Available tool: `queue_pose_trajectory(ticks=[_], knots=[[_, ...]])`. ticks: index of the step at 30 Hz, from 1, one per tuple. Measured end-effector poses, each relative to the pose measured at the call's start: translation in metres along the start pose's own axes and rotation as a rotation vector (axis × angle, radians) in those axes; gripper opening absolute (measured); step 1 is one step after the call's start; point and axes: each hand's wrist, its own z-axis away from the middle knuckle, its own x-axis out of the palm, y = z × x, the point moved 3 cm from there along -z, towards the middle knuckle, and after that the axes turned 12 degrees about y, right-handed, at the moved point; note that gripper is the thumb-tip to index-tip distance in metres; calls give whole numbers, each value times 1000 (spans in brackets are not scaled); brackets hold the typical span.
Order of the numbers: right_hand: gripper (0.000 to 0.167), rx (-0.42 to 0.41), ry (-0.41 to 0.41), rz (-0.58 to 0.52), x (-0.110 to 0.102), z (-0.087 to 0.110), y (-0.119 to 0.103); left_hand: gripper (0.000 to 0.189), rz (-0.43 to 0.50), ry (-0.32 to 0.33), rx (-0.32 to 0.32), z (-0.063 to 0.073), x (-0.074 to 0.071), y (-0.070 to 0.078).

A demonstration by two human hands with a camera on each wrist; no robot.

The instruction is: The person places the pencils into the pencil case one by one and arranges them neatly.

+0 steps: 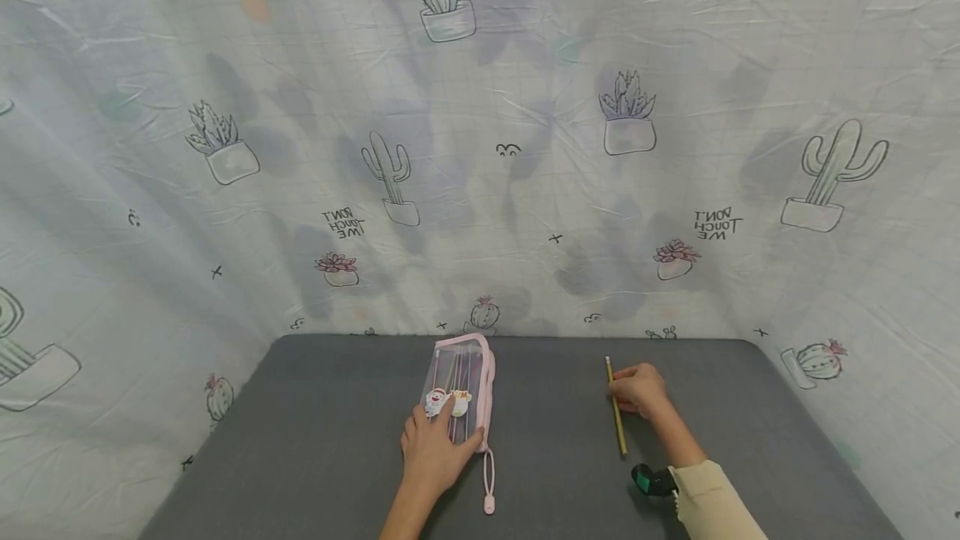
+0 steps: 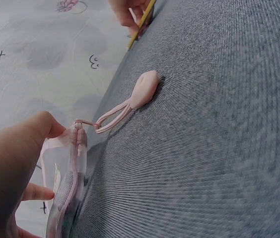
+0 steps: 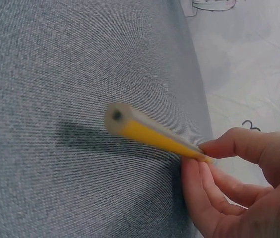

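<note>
A clear pencil case (image 1: 442, 365) with pink trim and stickers lies on the grey table, several thin sticks visible inside it. My left hand (image 1: 435, 448) holds its near end, thumb at the zipped edge and fingers spread over the front. From the zip hangs a pink loop pull (image 2: 144, 90), resting on the tabletop. Off to the right, my right hand (image 1: 641, 390) pinches a yellow pencil (image 1: 618, 423) between thumb and fingertips. In the right wrist view the blunt, unsharpened end of the pencil (image 3: 155, 136) points at the camera, above its shadow.
The grey cloth-covered table (image 1: 322, 440) reaches back to a pale curtain (image 1: 480, 148) printed with cacti, which also hangs at both sides. A black device with a green patch (image 1: 652, 480) sits at the right wrist, by a cream sleeve (image 1: 712, 498).
</note>
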Motion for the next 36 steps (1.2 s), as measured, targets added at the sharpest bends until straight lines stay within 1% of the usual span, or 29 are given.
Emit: queue_pose_trajectory(ticks=[4, 7, 12, 19, 28, 36], knots=[[38, 32, -47, -72, 1, -1, 1, 79, 1, -2, -4, 0, 0, 0], [40, 59, -65, -118, 3, -1, 3, 79, 2, -4, -5, 0, 0, 0], [43, 69, -95, -175, 3, 2, 3, 78, 3, -2, 3, 1, 0, -1], [50, 16, -143, -226, 8, 9, 1, 78, 17, -3, -3, 2, -1, 0], [51, -27, -148, -261, 19, 17, -1, 78, 17, -4, -1, 1, -2, 1], [49, -37, -128, -286, 29, 21, -6, 78, 19, -13, -11, 0, -2, 1]])
